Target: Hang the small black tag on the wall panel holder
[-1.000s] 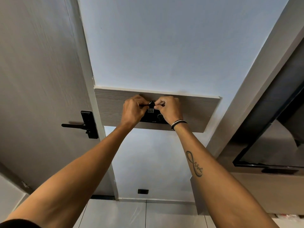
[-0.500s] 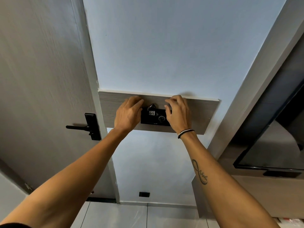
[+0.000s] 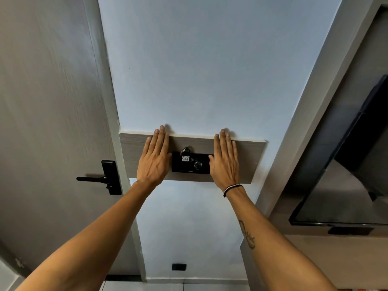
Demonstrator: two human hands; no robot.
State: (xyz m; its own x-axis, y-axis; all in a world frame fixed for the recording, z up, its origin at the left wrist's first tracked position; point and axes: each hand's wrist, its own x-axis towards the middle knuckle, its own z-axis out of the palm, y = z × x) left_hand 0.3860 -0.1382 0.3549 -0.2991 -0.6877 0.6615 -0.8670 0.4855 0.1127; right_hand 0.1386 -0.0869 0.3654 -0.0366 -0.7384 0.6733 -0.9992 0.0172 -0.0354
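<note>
A small black tag with a white label (image 3: 186,158) hangs by a metal ring from the top of a black holder (image 3: 191,166) fixed on a grey wooden wall panel (image 3: 249,160). My left hand (image 3: 154,159) lies flat on the panel just left of the holder, fingers stretched upward. My right hand (image 3: 225,160) lies flat on the panel just right of the holder, its thumb touching the holder's edge. Neither hand holds anything.
A grey door with a black lever handle (image 3: 105,177) stands at the left. A dark wall-mounted screen (image 3: 346,185) is at the right. A black wall socket (image 3: 178,266) sits low on the pale blue wall above the tiled floor.
Both hands have let go of the tag, opened, and spread apart flat against the panel on either side of the holder. The tag now hangs on its own.
</note>
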